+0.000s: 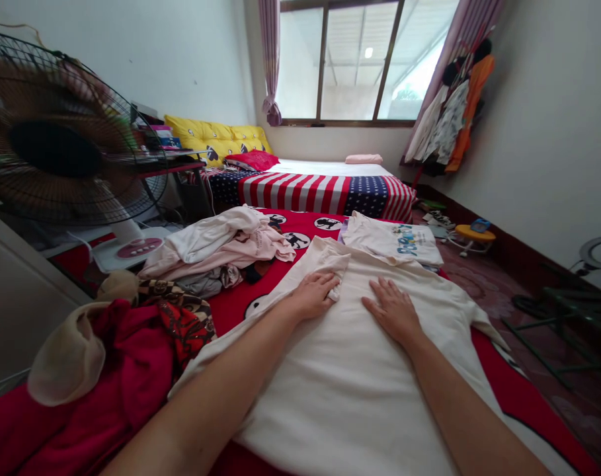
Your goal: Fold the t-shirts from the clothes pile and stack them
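Note:
A cream T-shirt (pixel 350 390) lies spread over the red bedding in front of me, its collar pointing away. My left hand (pixel 316 294) rests on the shirt's left side, fingers stretched out over the sleeve, which is folded inward. Flat on the middle of the shirt lies my right hand (pixel 393 311), palm down with the fingers a little apart. The right sleeve (pixel 483 324) extends outward near the bed's right edge. Neither hand grips the cloth.
Beyond the collar is a folded white T-shirt (pixel 404 241) with printed letters. A heap of clothes (pixel 221 244) lies at the left, with dark pink clothing (pixel 131 370) closer to me. An electric fan (pixel 57 145) stands at far left. A green-framed stool (pixel 572 317) is on the right.

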### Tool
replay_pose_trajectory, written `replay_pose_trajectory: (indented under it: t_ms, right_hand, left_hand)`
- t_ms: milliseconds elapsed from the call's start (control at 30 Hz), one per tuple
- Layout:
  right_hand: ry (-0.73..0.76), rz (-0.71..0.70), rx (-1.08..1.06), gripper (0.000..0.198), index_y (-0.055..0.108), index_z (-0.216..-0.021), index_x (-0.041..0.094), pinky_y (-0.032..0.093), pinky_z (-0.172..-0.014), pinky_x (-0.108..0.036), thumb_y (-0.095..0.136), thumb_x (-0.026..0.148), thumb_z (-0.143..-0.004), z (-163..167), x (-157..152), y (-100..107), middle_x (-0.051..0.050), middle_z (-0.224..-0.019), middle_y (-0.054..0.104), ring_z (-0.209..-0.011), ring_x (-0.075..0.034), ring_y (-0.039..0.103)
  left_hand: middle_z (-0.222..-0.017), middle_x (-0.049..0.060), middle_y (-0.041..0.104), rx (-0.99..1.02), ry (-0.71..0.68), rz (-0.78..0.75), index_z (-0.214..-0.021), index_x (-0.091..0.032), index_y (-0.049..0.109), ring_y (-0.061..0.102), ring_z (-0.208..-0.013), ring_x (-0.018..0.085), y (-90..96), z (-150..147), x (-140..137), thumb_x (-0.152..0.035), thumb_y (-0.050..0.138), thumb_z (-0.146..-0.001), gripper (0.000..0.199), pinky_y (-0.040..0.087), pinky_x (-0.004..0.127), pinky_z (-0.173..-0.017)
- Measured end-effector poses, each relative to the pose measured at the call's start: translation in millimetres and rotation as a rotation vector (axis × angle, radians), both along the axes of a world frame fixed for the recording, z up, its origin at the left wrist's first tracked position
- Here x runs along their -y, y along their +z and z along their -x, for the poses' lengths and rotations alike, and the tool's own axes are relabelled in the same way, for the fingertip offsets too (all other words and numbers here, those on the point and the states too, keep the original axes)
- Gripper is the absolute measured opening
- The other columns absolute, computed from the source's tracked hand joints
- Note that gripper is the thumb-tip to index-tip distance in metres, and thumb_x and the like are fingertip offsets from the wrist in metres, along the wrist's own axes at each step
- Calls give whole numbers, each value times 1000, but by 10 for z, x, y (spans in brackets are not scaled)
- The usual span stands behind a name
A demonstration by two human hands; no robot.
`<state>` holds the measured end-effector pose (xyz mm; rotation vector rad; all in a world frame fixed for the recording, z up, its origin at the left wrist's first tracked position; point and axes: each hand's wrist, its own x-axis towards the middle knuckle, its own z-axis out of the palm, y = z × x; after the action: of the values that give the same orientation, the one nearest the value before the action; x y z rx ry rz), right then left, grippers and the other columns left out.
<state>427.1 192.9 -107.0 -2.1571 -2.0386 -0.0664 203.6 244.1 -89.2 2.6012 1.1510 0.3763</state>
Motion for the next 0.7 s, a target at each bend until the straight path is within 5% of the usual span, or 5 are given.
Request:
replay_pose_trajectory:
  t_ms: [133, 267, 400, 567, 700]
  right_hand:
    - [10, -3, -19, 57, 41, -142, 20, 23, -113, -48, 35, 50, -94, -21, 8, 10, -6, -154, 30, -142, -25, 23]
    - [22, -9, -27, 57, 42, -141, 20, 23, -112, -49, 36, 50, -93, -41, -14, -5, -7, -153, 31, -142, -25, 25]
    - [17, -30, -16, 57, 43, -140, 21, 24, -111, -49, 35, 52, -92, -41, -33, -48, -8, -153, 33, -141, -25, 26]
    - [8, 46, 36, 58, 41, -141, 19, 26, -109, -51, 33, 51, -93, 14, -31, 67, -11, -153, 31, -141, -28, 25]
    - [11, 125, -12, 42, 62, -120, 15, 38, -99, -49, 48, 39, -88, 168, -105, 341, -17, -135, 53, -125, -33, 47]
  left_hand:
    - [-149, 10, 38, -95, -44, 158, -135, -24, 51, 42, -133, 26, 325, 363, 133, -40, 64, -79, 60, 35, 33, -107]
    - [-120, 9, 63, -128, 294, -23, -121, -23, 62, 58, -111, 28, 627, 1037, 441, -45, 68, -71, 55, 43, 32, -92]
    - [-86, 4, 70, -194, 425, 161, -98, -22, 68, 64, -79, 22, 663, 1555, 840, -51, 65, -69, 42, 42, 25, -64]
    - [-68, -1, 63, -206, 277, 244, -69, -18, 63, 54, -64, 15, 619, 1723, 1170, -37, 64, -68, 19, 31, 23, -56]
    - [-62, -3, 54, -38, 276, 241, -65, -17, 54, 48, -60, 13, 703, 1627, 1267, -31, 55, -74, 16, 28, 22, -54]
